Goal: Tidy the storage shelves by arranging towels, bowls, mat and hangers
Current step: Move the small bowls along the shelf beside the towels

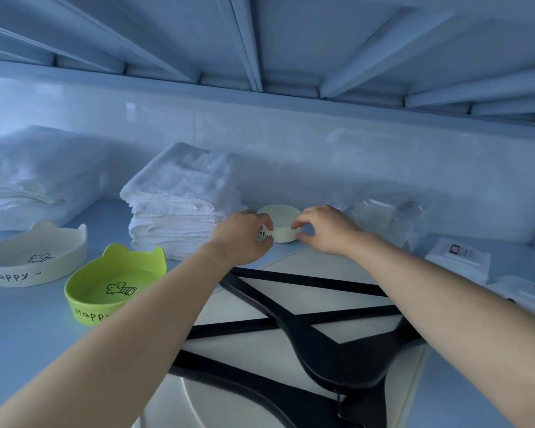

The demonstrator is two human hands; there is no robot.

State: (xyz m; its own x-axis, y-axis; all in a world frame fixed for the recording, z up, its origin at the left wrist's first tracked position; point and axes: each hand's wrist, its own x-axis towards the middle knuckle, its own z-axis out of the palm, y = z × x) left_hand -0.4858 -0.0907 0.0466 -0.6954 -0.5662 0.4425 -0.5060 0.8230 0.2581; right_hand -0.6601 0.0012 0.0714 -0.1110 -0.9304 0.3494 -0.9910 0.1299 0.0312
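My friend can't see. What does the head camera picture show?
Two bare hands, left hand and right hand, grip a small pale bowl on a shelf beside stacked white towels. Nearer lie black hangers and a green bowl.

Non-task stuff: crinkly clear plastic bag sits toward the shelf's back right, plus some white packets with printed labels along its right edge.

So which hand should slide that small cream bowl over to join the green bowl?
Left, probably. The left hand already touches the small cream bowl on the side facing the green bowl, while the right hand would cross over.
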